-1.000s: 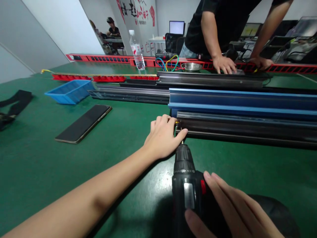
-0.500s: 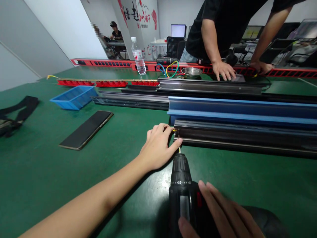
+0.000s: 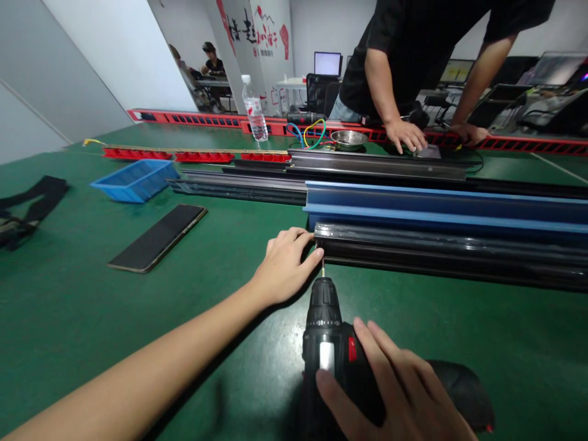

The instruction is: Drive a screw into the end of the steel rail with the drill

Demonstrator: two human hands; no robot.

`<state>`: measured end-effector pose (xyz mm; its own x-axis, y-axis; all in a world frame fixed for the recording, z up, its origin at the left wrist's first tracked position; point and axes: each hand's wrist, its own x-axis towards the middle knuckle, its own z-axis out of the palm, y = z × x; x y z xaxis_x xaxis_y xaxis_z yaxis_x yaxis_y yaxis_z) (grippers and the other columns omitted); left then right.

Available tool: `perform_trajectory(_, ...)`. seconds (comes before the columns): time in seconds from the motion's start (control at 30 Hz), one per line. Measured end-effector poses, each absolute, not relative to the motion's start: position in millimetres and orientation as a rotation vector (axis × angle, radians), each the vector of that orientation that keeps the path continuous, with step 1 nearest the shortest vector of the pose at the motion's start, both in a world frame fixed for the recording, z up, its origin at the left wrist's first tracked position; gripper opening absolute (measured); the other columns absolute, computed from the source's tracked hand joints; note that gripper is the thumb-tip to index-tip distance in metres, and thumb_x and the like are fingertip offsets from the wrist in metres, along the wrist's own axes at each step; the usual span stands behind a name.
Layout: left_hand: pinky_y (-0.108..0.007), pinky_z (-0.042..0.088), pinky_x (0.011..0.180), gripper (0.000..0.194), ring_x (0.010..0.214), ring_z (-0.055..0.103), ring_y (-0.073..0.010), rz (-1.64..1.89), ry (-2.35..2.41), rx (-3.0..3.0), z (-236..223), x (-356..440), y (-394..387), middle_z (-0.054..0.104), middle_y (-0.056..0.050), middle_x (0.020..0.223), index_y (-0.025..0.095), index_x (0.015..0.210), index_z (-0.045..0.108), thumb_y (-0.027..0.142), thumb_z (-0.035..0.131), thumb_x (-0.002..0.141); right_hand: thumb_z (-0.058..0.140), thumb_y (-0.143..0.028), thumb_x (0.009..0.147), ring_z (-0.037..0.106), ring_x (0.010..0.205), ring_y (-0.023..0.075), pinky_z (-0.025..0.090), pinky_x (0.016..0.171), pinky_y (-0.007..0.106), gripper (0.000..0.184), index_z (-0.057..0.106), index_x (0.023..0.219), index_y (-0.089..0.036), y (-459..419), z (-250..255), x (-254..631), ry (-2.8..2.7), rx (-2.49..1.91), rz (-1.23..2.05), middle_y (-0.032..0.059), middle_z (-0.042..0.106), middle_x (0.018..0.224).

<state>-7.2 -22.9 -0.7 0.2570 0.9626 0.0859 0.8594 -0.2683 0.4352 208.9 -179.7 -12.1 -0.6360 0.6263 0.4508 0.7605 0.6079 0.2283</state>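
My right hand (image 3: 395, 392) is wrapped round a black cordless drill (image 3: 324, 331) lying low over the green table (image 3: 92, 318). The drill's thin bit points at the near left end of a long black rail (image 3: 436, 251). My left hand (image 3: 285, 266) rests at that rail end, fingers curled and pinched against its corner; what the fingertips hold is too small to make out. A blue rail (image 3: 436, 202) lies right behind the black one.
A dark phone (image 3: 158, 237) and a blue basket (image 3: 133, 179) lie to the left, black straps (image 3: 32, 202) at the far left. More black and red rails (image 3: 184, 154), a water bottle (image 3: 253, 110) and a metal bowl (image 3: 349, 138) sit further back. Another person's hands (image 3: 407, 135) press on a far rail.
The view has shifted slightly; the drill and my right hand sit a little further left and lower in view. My left hand stays at the rail end.
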Motion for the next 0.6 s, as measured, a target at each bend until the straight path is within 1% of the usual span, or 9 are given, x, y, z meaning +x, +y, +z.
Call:
perform_trajectory(0.07, -0.050, 0.039, 0.107, 0.044, 0.122, 0.051, -0.0293, 0.475, 1.701, 2.226, -0.9, -6.2, -22.8, 0.059, -0.010, 0.131, 0.019, 0.124, 0.063, 0.047, 0.038, 0.101, 0.064, -0.040, 0.089, 0.063, 0.124, 0.0340, 0.050, 0.090, 0.045, 0.067, 0.040, 0.151, -0.037, -177.8, -11.4, 207.7, -2.375, -1.113, -0.622, 0.0198, 0.071, 0.127)
perform_trajectory(0.1, -0.050, 0.039, 0.107, 0.044, 0.121, 0.051, -0.0292, 0.467, 1.709, 2.227, -1.1, -5.5, -22.9, 0.059, -0.010, 0.131, 0.019, 0.124, 0.063, 0.047, 0.038, 0.101, 0.062, -0.047, 0.090, 0.066, 0.119, 0.0337, 0.049, 0.088, 0.044, 0.065, 0.042, 0.150, -0.036, -177.1, -9.8, 207.2, -2.356, -1.089, -0.622, 0.0211, 0.072, 0.123)
perform_trajectory(0.13, -0.050, 0.039, 0.107, 0.044, 0.121, 0.051, -0.0292, 0.459, 1.718, 2.230, -1.2, -4.8, -23.1, 0.059, -0.010, 0.130, 0.019, 0.124, 0.063, 0.046, 0.038, 0.101, 0.057, -0.058, 0.090, 0.066, 0.119, 0.0337, 0.049, 0.086, 0.042, 0.065, 0.042, 0.150, -0.035, -176.8, -7.4, 207.0, -2.483, -1.057, -0.568, 0.0224, 0.070, 0.125)
perform_trajectory(0.17, -0.050, 0.040, 0.106, 0.044, 0.121, 0.051, -0.0294, 0.452, 1.728, 2.234, -1.3, -4.0, -23.2, 0.059, -0.010, 0.130, 0.019, 0.124, 0.063, 0.046, 0.038, 0.101, 0.051, -0.070, 0.088, 0.067, 0.117, 0.0359, 0.049, 0.083, 0.043, 0.071, 0.046, 0.147, -0.032, -177.0, -4.4, 206.9, -2.565, -1.025, -0.506, 0.0247, 0.070, 0.126)
perform_trajectory(0.2, -0.050, 0.040, 0.106, 0.043, 0.121, 0.051, -0.0297, 0.443, 1.738, 2.238, -1.3, -3.1, -23.1, 0.059, -0.010, 0.129, 0.019, 0.124, 0.063, 0.046, 0.038, 0.101, 0.046, -0.080, 0.083, 0.066, 0.116, 0.0390, 0.048, 0.083, 0.046, 0.080, 0.049, 0.145, -0.030, -177.7, -1.4, 207.0, -2.553, -1.041, -0.477, 0.0274, 0.069, 0.124)
perform_trajectory(0.3, -0.050, 0.042, 0.102, 0.042, 0.119, 0.053, -0.0304, 0.424, 1.775, 2.258, -1.2, -0.6, -21.3, 0.060, -0.011, 0.125, 0.019, 0.120, 0.065, 0.044, 0.036, 0.102, 0.050, -0.083, 0.078, 0.063, 0.119, 0.0433, 0.044, 0.088, 0.051, 0.088, 0.047, 0.147, -0.027, -181.7, 5.1, 207.6, -2.543, -1.087, -0.414, 0.0296, 0.067, 0.127)
perform_trajectory(0.4, -0.047, 0.045, 0.097, 0.043, 0.115, 0.055, -0.0308, 0.388, 1.810, 2.298, -1.7, 0.6, -15.3, 0.063, -0.012, 0.119, 0.018, 0.108, 0.067, 0.041, 0.031, 0.104, 0.048, -0.082, 0.081, 0.060, 0.123, 0.0419, 0.041, 0.091, 0.051, 0.089, 0.042, 0.151, -0.028, -184.8, 6.7, 208.2, -2.572, -1.105, -0.350, 0.0286, 0.064, 0.132)
perform_trajectory(0.5, -0.044, 0.046, 0.093, 0.041, 0.111, 0.059, -0.0309, 0.358, 1.826, 2.338, -4.0, 0.7, -6.5, 0.066, -0.013, 0.113, 0.018, 0.103, 0.066, 0.038, 0.030, 0.104, 0.048, -0.082, 0.083, 0.058, 0.124, 0.0412, 0.043, 0.091, 0.050, 0.090, 0.040, 0.154, -0.027, -185.2, 8.3, 208.0, -2.602, -1.110, -0.300, 0.0281, 0.062, 0.132)
perform_trajectory(0.6, -0.037, 0.047, 0.089, 0.038, 0.107, 0.063, -0.0292, 0.397, 1.813, 2.346, -6.9, 0.5, -0.2, 0.070, -0.014, 0.107, 0.018, 0.102, 0.066, 0.035, 0.032, 0.103, 0.057, -0.081, 0.079, 0.059, 0.116, 0.0416, 0.046, 0.085, 0.049, 0.094, 0.041, 0.153, -0.026, -185.4, 11.9, 206.8, -2.629, -1.117, -0.264, 0.0266, 0.063, 0.125)
